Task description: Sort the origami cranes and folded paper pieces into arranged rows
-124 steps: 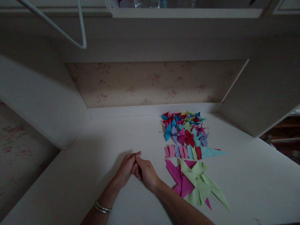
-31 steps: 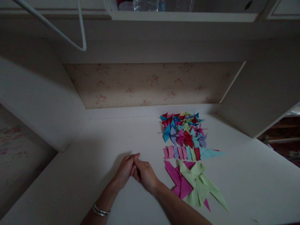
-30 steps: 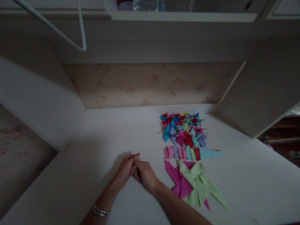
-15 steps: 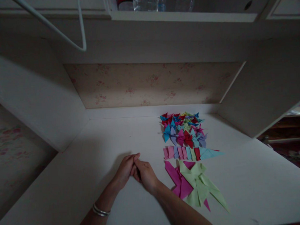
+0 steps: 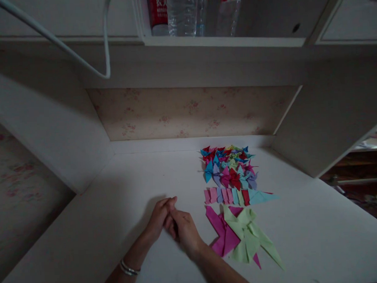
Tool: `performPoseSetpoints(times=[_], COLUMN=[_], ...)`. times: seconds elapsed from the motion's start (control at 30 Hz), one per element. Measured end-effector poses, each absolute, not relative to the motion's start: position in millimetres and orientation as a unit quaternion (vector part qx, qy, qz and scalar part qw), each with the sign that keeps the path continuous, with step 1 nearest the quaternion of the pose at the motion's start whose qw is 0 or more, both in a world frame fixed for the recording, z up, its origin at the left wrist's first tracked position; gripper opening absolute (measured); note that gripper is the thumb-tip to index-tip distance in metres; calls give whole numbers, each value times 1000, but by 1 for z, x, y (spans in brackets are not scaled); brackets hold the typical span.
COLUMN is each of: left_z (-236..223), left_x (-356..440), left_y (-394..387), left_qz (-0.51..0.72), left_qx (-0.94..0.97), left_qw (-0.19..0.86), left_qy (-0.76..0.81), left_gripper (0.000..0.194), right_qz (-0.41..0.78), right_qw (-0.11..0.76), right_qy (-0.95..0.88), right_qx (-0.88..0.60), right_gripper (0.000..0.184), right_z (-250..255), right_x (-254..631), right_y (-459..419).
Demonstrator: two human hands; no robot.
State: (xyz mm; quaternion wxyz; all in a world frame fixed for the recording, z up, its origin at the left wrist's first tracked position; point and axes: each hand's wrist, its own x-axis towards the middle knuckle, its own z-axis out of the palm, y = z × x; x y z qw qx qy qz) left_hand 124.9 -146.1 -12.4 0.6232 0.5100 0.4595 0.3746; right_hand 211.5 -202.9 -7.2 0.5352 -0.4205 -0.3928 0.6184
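My left hand (image 5: pixel 159 219) and my right hand (image 5: pixel 185 229) rest together on the white desktop (image 5: pixel 152 175), closed, their fingers folded against each other. No object shows in or between them, though the inner side of the fingers is partly hidden. Right of my right hand lies a large light green folded-paper figure (image 5: pixel 245 232), overlapping a magenta one (image 5: pixel 223 235). Behind these runs a row of small folded paper pieces (image 5: pixel 229 195) in pink, purple, blue, green and red, with a pale blue pointed piece (image 5: pixel 261 196) at its right end. Farther back stand several small colourful paper cranes (image 5: pixel 229 169).
A back panel with flowered wallpaper (image 5: pixel 193 112) closes off the desk. Overhead, a shelf (image 5: pixel 225 42) holds clear plastic bottles (image 5: pixel 182 16) and a red-labelled container (image 5: pixel 158 10). A white bent rod (image 5: pixel 64 49) hangs at upper left. Side panels flank the desktop.
The camera has tilted up a little, so more of the bottles on the shelf shows. Both hands stay folded together in nearly the same place, and the paper figures have not moved.
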Motion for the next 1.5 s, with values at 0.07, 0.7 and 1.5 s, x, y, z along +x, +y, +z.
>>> performPoseSetpoints(times=[0.07,0.7,1.5], left_z=[-11,-9,-27], left_x=[130,257,83], left_y=[-152,-285,-229], left_qz=[368,213,142], left_qx=[546,882,912], left_qw=[580,223,21], left_qy=[479,357,383], left_gripper=[44,47,36], right_qz=[614,316,313], right_qw=[527,603,583], right_qy=[-412,-232,-249], right_qx=[-420,-695,-707], right_gripper=[63,54,56], right_z=[3,-5,-30], right_x=[222,433,420], right_y=[-221,-356,-339])
